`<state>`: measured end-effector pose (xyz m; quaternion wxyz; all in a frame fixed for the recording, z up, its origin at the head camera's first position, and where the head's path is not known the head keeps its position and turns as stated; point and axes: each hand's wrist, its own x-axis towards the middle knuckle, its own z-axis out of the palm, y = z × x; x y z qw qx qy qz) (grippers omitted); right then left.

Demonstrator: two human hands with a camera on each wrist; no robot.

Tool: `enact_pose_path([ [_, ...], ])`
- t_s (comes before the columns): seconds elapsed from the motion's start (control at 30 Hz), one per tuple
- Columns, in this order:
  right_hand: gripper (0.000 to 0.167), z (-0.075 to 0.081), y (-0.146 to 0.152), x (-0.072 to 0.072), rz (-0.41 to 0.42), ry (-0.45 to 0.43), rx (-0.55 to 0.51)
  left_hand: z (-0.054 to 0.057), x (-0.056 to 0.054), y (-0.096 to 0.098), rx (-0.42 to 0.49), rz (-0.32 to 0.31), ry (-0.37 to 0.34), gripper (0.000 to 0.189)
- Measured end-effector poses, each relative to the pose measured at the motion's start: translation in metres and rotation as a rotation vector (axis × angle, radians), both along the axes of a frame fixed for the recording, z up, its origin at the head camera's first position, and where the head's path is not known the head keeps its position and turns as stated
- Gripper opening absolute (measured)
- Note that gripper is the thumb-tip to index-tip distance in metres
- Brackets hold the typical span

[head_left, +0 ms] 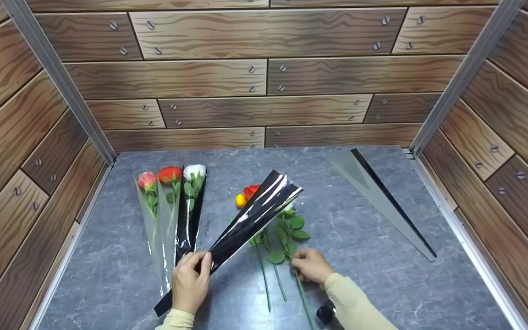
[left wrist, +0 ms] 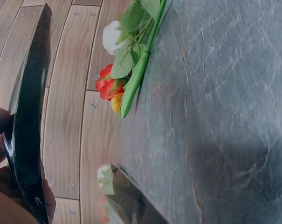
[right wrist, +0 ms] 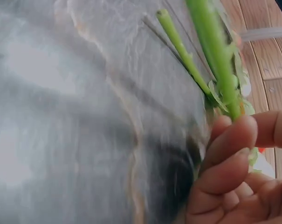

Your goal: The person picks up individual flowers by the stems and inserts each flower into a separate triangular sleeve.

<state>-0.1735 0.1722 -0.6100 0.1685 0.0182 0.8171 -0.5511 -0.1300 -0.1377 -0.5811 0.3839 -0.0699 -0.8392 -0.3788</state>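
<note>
On the grey marble-patterned counter (head_left: 365,247), the work looks about half done. At the left, three flowers lie side by side already wrapped: a pink rose (head_left: 146,179) and a red rose (head_left: 169,174) in clear plastic sleeves, and a white rose (head_left: 195,173) in a black-and-clear one. A shiny black tapered plastic sleeve (head_left: 257,211) is raised over the middle, no bloom showing at its mouth; a flat translucent sleeve with a black edge (head_left: 378,197) lies apart at the right. Left to wrap, it seems, are the loose flowers between: a red bloom (head_left: 251,190), a yellow bud (head_left: 240,200) and a white bloom (head_left: 288,207).

The left hand (head_left: 189,279) pinches the black sleeve near its narrow end, mouth slanting away rightward. The right hand (head_left: 312,266), low over the counter, pinches a thin green stem (head_left: 303,293) between thumb and forefinger, other fingers curled.
</note>
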Motion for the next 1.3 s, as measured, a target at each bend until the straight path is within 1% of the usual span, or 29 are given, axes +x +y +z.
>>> enact_pose_path([
  [0.07,0.015,0.000,0.006,0.000,-0.039,-0.011,0.003,-0.001,0.001,0.001,0.004,-0.005,-0.012,0.010],
  [0.27,0.012,-0.001,0.019,0.000,-0.191,-0.032,-0.012,-0.005,0.006,0.008,0.017,-0.012,-0.056,0.008],
  [0.43,0.017,-0.002,0.028,-0.001,-0.269,-0.046,-0.008,-0.010,0.010,0.017,-0.005,-0.015,-0.074,0.005],
  [0.5,0.020,-0.002,0.031,-0.002,-0.297,-0.068,-0.034,-0.013,0.012,0.020,-0.018,-0.015,-0.081,0.005],
  [0.57,0.023,-0.002,0.034,-0.003,-0.315,-0.097,-0.094,-0.015,0.013,0.023,-0.023,-0.016,-0.087,0.005],
  [0.7,0.022,-0.005,0.040,-0.005,-0.334,-0.147,-0.222,-0.019,0.015,0.026,-0.016,-0.018,-0.106,0.004],
  [0.77,0.024,-0.006,0.043,-0.005,-0.341,-0.157,-0.265,-0.021,0.015,0.027,-0.011,-0.021,-0.114,0.004],
  [0.93,0.034,-0.008,0.048,-0.004,-0.378,-0.170,-0.361,-0.021,0.015,0.032,-0.011,-0.033,-0.125,0.005],
  [1.0,0.034,-0.009,0.050,-0.005,-0.392,-0.171,-0.400,-0.021,0.014,0.033,-0.010,-0.039,-0.128,0.006],
  [1.17,0.029,-0.011,0.052,-0.007,-0.416,-0.182,-0.448,-0.021,0.015,0.034,-0.004,-0.056,-0.132,0.005],
  [1.3,0.034,-0.016,0.049,-0.005,-0.395,-0.183,-0.461,-0.024,0.019,0.030,-0.009,-0.056,-0.113,0.004],
])
